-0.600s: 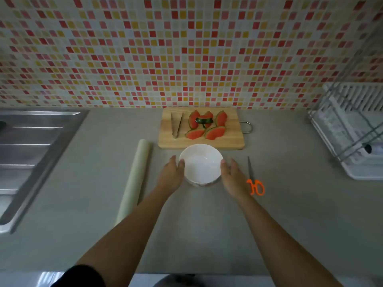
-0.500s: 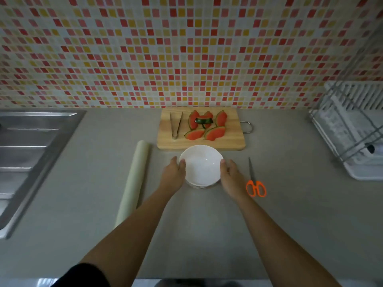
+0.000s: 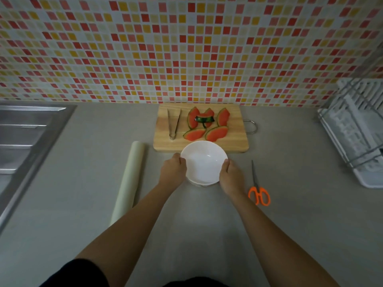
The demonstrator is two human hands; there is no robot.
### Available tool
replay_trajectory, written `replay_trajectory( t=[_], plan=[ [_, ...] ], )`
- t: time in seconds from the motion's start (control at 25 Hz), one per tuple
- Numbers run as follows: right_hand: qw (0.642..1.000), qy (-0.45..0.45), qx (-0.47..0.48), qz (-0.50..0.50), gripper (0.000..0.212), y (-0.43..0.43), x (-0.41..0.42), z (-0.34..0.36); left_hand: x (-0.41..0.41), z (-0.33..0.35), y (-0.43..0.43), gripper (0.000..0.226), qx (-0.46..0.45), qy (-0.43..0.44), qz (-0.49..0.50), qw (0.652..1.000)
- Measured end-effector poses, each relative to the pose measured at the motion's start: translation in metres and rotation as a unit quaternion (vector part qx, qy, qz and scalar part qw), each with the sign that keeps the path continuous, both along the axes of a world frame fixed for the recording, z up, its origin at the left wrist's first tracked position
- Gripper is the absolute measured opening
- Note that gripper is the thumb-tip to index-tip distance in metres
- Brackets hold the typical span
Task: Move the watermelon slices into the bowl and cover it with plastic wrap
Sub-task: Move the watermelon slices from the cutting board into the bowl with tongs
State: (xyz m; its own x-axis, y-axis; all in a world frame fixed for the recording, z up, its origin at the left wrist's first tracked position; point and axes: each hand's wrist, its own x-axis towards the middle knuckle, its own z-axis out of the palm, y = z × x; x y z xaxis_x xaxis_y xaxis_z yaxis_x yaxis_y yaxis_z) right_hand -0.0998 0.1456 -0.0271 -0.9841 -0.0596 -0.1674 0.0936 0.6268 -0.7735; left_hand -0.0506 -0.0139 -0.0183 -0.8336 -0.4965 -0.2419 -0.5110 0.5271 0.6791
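Note:
A white bowl [image 3: 204, 162] with nothing in it sits on the grey counter just in front of the wooden cutting board [image 3: 234, 141]. My left hand [image 3: 173, 172] grips its left rim and my right hand [image 3: 231, 177] grips its right rim. Several watermelon slices [image 3: 207, 126] lie on the board, red flesh up, next to metal tongs [image 3: 173, 124]. A roll of plastic wrap [image 3: 129, 179] lies on the counter to the left of my left arm.
Orange-handled scissors [image 3: 258, 189] lie right of my right hand. A steel sink [image 3: 24, 141] fills the left side, and a white dish rack [image 3: 356, 129] stands at the right. The tiled wall rises just behind the board.
Both hands have closed in from beside the bowl and now grip its rim. The bowl looks slightly raised and tilted toward the board.

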Motion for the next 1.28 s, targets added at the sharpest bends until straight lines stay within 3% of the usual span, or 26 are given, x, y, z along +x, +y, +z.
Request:
replay_trajectory(
  t=[0.2, 0.44, 0.56, 0.72, 0.84, 1.08, 1.28],
  plan=[
    [0.999, 0.019, 0.022, -0.023, 0.040, -0.002, -0.002, -0.010, -0.054, 0.017, -0.046, 0.039, -0.083, 0.025, 0.058, 0.995],
    [0.997, 0.055, 0.035, -0.036, 0.038, -0.007, -0.003, -0.016, -0.113, 0.004, -0.071, 0.056, -0.153, -0.084, 0.030, 0.984],
    [0.997, 0.064, 0.033, -0.041, 0.038, -0.006, -0.003, -0.019, -0.121, 0.000, -0.067, 0.045, -0.195, -0.100, 0.012, 0.976],
    [0.997, 0.066, 0.023, -0.022, 0.036, -0.005, -0.004, -0.018, -0.120, 0.006, -0.080, 0.040, -0.122, -0.087, 0.064, 0.987],
    [0.998, 0.061, 0.019, -0.016, 0.037, -0.005, -0.004, -0.017, -0.111, 0.023, -0.100, 0.040, -0.119, -0.061, -0.005, 0.991],
    [0.996, 0.074, 0.042, -0.007, 0.040, -0.005, -0.006, -0.016, -0.076, 0.048, -0.128, 0.044, -0.165, -0.067, -0.175, 0.968],
    [0.996, 0.075, 0.053, 0.005, 0.041, -0.004, -0.008, -0.015, -0.067, 0.039, -0.118, 0.041, -0.143, -0.081, -0.178, 0.970]
  ],
)
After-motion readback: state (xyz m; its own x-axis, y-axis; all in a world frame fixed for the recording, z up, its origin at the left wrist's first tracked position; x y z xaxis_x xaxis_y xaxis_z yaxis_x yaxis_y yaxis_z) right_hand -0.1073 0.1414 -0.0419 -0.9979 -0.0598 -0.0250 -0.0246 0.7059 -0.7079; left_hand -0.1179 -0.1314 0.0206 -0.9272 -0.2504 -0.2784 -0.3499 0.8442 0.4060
